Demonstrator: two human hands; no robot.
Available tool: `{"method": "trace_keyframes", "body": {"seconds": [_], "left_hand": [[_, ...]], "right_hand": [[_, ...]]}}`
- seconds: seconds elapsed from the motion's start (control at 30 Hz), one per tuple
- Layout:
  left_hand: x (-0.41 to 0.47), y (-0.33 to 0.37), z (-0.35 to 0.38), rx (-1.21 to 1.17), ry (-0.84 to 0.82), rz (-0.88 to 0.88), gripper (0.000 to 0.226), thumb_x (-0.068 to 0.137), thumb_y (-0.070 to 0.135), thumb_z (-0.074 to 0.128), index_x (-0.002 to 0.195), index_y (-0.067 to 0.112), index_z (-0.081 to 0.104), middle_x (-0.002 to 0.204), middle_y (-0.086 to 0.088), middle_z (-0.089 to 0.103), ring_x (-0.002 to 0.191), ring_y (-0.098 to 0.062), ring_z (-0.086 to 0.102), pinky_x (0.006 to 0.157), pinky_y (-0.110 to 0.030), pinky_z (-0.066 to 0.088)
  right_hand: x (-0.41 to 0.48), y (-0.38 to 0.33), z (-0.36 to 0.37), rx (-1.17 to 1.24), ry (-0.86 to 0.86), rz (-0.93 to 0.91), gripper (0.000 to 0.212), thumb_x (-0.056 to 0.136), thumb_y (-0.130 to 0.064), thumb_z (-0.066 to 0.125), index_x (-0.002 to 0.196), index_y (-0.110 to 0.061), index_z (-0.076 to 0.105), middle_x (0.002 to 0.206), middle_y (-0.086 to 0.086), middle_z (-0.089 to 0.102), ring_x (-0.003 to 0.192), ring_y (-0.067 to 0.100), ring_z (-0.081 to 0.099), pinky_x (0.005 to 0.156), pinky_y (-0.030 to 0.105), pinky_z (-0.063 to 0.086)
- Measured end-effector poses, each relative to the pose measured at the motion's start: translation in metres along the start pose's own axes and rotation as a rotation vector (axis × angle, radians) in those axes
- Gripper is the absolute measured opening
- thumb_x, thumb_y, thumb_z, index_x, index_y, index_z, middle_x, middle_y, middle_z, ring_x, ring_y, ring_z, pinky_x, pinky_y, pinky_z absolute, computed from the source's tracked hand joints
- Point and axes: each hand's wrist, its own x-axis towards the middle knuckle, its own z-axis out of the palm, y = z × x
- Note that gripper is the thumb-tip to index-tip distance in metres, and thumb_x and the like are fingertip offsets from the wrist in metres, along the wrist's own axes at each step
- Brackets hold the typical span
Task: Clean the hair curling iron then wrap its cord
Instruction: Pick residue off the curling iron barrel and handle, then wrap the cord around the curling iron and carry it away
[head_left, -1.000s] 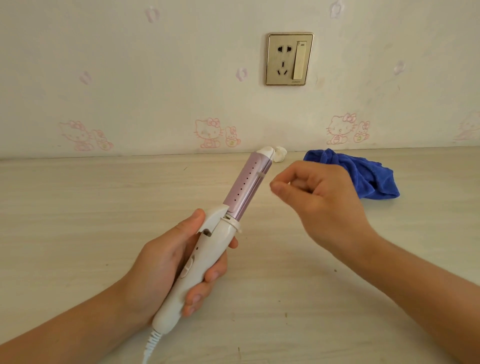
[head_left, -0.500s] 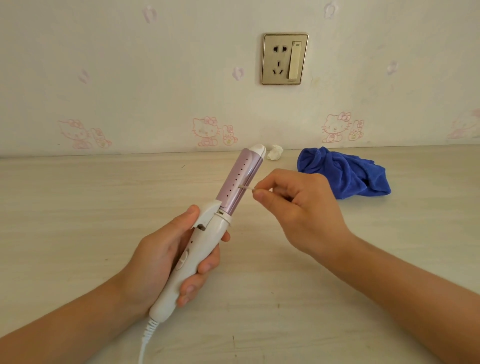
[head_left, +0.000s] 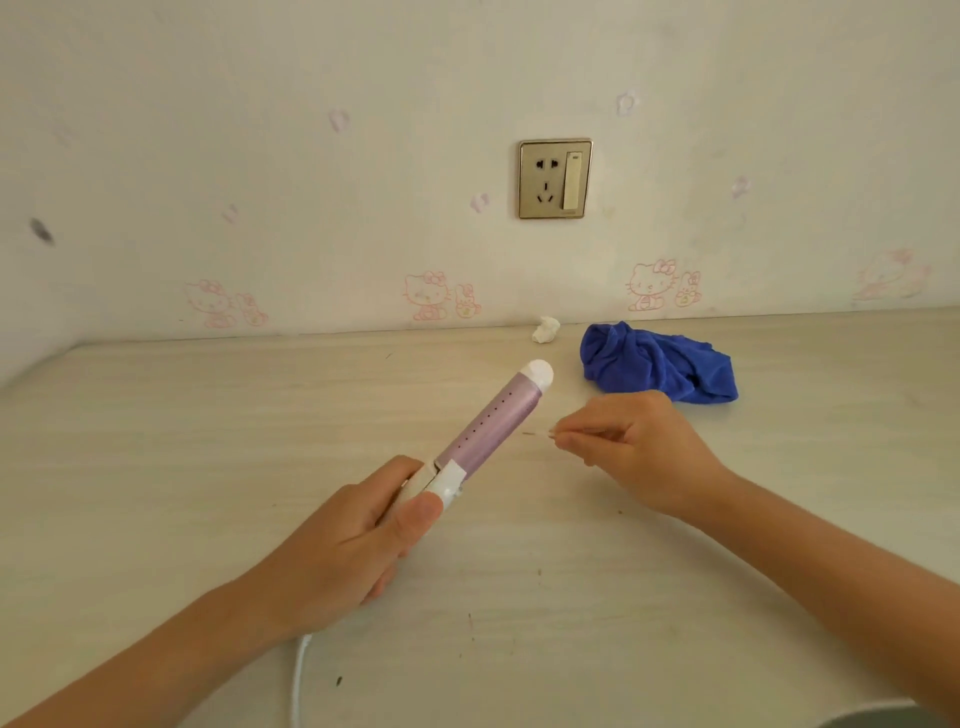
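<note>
— Pale wallpaper with small pink cartoon cats stands behind a light wooden table (head_left: 182, 467), and a gold wall socket (head_left: 555, 179) is at 12 o'clock. What is held over the table?

— It is the curling iron (head_left: 485, 423). The left hand (head_left: 332, 551) is wrapped around its white handle, with the thumb lying along the top near the collar. So this grip is firm and full of the handle. The purple barrel points toward 1 o'clock and ends in a white round cap.

— And the other hand?

— The right hand (head_left: 639, 452) is at 3 o'clock from the barrel, near it but apart. Its thumb and forefinger are pinched narrow on a thin stick (head_left: 540, 433), maybe a toothpick, I cannot tell exactly. The tip of the stick points at the barrel, and a small gap is between them.

— Where is the cord?

— The white cord (head_left: 297, 675) comes out under the left hand and runs down toward 6 o'clock, out of view.

— What else lies on the table?

— A crumpled blue cloth (head_left: 660, 371) lies at 1 o'clock, behind the right hand. Just beside it, to its left and close to the wall, is a small white wad (head_left: 545, 330), paper or cotton. Some dark specks are spread on the table surface.
</note>
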Motion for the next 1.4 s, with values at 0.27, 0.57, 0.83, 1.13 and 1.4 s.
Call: {"method": "trace_keyframes", "body": {"seconds": [0.27,0.57,0.83,1.13,1.4], "left_hand": [[-0.010,0.011,0.008,0.318,0.072,0.079,0.046,0.083,0.078,0.054,0.117,0.048,0.053,0.063,0.014,0.058,0.048,-0.007,0.045,0.045,-0.018,0.033],[-0.021,0.004,0.016,0.451,0.070,0.114,0.042,0.084,0.073,0.061,0.119,0.052,0.051,0.083,0.025,0.067,0.056,-0.005,0.056,0.049,-0.016,0.037],[-0.013,0.028,0.016,0.343,0.143,0.198,0.051,0.077,0.077,0.066,0.121,0.058,0.051,0.087,0.015,0.068,0.058,-0.012,0.059,0.051,-0.020,0.042],[0.002,0.092,0.020,0.304,0.218,0.433,0.037,0.096,0.051,0.060,0.133,0.048,0.050,0.091,0.016,0.064,0.069,-0.012,0.060,0.058,-0.018,0.044],[-0.018,0.086,-0.005,0.402,0.134,0.290,0.035,0.092,0.052,0.060,0.127,0.047,0.058,0.081,0.007,0.070,0.061,-0.014,0.057,0.059,-0.034,0.047]], "right_hand": [[-0.064,0.020,-0.038,-0.425,-0.142,0.105,0.020,0.098,-0.045,0.062,0.114,-0.049,0.074,0.126,-0.036,0.063,0.126,-0.005,0.054,0.106,0.025,0.043],[-0.098,0.019,-0.040,-0.597,-0.454,0.130,0.059,0.102,-0.068,0.018,0.158,-0.054,0.008,0.167,-0.027,-0.004,0.156,0.000,-0.008,0.127,0.030,-0.005],[-0.099,-0.051,-0.016,0.067,-0.024,0.149,0.045,0.093,-0.055,0.063,0.136,-0.045,0.055,0.127,-0.028,0.065,0.120,-0.010,0.055,0.097,0.024,0.046],[-0.083,-0.167,0.057,0.865,-0.538,0.240,0.042,0.092,-0.013,0.068,0.132,-0.009,0.060,0.112,0.009,0.072,0.111,0.021,0.068,0.111,0.040,0.048],[-0.088,-0.162,0.023,0.391,-0.475,0.222,0.025,0.099,-0.031,0.064,0.077,-0.022,0.073,0.046,-0.015,0.037,0.040,0.008,0.032,0.041,0.022,0.034]]}}
